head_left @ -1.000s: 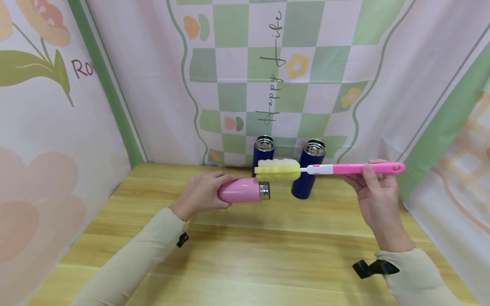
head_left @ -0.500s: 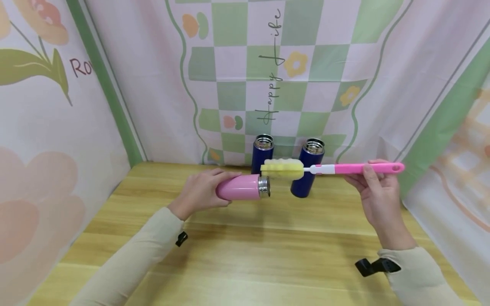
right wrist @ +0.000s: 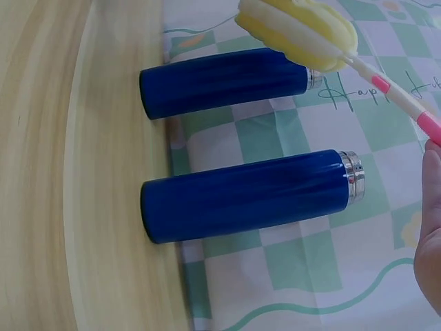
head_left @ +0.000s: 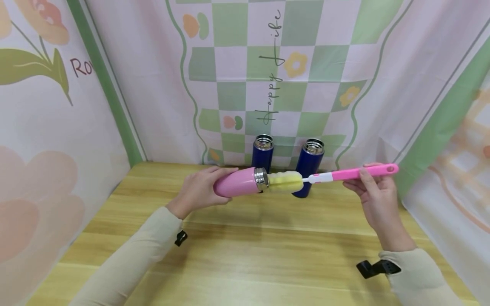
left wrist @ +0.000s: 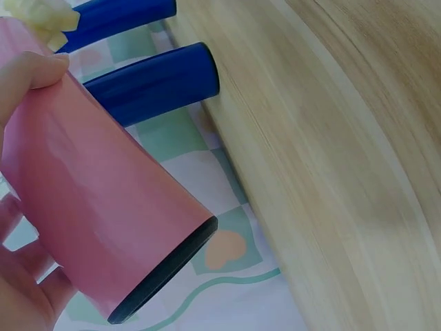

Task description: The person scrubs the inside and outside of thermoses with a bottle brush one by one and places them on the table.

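In the head view, your pink bottle [head_left: 237,182] was glossy, held above the table [head_left: 245,263] and tilted, its steel neck raised to the right. Your left hand [head_left: 199,189] gripped its lower body. Your right hand [head_left: 379,199] pinched the pink handle of the brush [head_left: 323,177], its yellow-and-white sponge at the bottle's mouth; you couldn't tell whether the tip was inside. Two blue bottles [head_left: 309,163] stood upright behind.

In the left wrist view, your fingers and thumb curved around the pink body, whose base was dark.

In the right wrist view, your right hand showed only partly, touching the handle.
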Available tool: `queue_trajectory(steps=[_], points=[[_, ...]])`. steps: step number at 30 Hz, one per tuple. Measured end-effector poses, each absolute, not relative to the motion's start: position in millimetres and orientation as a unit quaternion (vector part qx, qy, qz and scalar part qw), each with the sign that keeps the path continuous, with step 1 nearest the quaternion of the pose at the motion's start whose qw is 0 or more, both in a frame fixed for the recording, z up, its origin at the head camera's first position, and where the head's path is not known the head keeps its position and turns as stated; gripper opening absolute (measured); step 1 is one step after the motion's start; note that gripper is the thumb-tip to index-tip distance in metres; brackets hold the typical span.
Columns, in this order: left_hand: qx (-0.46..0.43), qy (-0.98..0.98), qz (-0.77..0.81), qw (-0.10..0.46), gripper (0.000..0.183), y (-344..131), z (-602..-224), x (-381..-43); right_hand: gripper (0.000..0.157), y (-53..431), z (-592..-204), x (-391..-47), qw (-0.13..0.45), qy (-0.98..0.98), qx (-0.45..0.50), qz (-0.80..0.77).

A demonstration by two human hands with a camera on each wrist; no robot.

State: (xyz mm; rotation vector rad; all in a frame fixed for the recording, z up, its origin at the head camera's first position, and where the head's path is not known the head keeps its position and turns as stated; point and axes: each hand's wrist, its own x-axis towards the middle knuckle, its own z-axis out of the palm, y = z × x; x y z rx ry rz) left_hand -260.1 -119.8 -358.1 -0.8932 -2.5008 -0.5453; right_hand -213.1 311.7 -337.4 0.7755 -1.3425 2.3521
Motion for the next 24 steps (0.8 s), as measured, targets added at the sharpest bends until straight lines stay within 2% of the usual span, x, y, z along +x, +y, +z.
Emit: queue_trajectory(steps=[24], points=[[-0.311,-0.913,-0.172,0.201,0.074,-115.3,-359.6,-260.5,0.013,308.8,-331.3,-206.4,0.133,-0.451,0.285,0.835]])
